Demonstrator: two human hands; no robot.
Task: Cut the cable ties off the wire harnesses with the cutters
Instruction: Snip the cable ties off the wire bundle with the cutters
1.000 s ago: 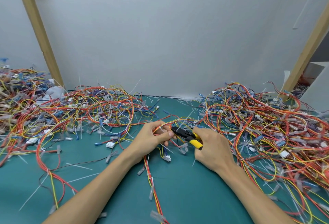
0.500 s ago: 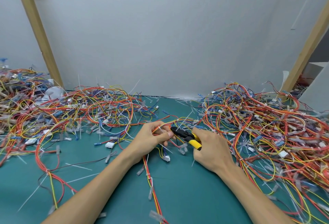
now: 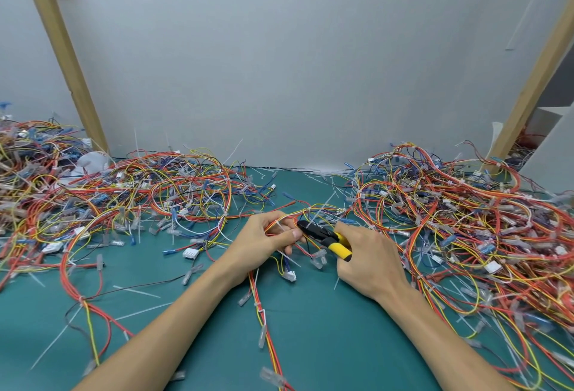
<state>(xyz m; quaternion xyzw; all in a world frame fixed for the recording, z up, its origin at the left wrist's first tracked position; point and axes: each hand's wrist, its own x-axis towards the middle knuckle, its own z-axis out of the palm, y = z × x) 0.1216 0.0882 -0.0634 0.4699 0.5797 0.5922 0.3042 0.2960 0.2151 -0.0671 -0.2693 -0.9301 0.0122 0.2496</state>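
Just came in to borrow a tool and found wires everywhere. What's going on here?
A person is snipping cable ties off wire harnesses. The left hand grips one wire harness over the green mat. The right hand holds the yellow-handled cutters, their black tip at that bundle beside the left fingers. A left pile and a right pile flank the hands, and loose white ties litter the mat.

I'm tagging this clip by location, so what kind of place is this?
Likely a workbench in a wiring or electronics workshop: a green mat heaped with wire harnesses, loose cut cable ties scattered on it, and the right hand holding yellow-handled cutters beside the left hand.
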